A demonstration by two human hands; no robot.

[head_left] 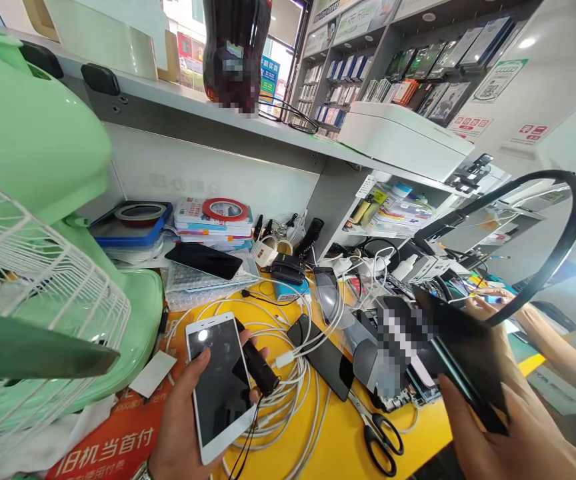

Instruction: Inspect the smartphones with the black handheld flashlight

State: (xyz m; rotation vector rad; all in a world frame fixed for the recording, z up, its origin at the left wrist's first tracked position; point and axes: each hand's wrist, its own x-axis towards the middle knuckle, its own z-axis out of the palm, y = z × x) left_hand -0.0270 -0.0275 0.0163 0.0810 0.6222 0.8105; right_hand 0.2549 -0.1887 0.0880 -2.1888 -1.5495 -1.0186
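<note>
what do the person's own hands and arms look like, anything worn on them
Both hands are ungloved, with ordinary human fingers and no markings that I can make out. The left hand has a silvery metallic band, perhaps a watch strap, at the wrist, cut off by the bottom edge. On the right hand no band or sleeve shows.

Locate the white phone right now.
Head view, lower left of centre: the white phone is in the left hand, with a small black device along its right edge and coiled white cables farther right.
</note>
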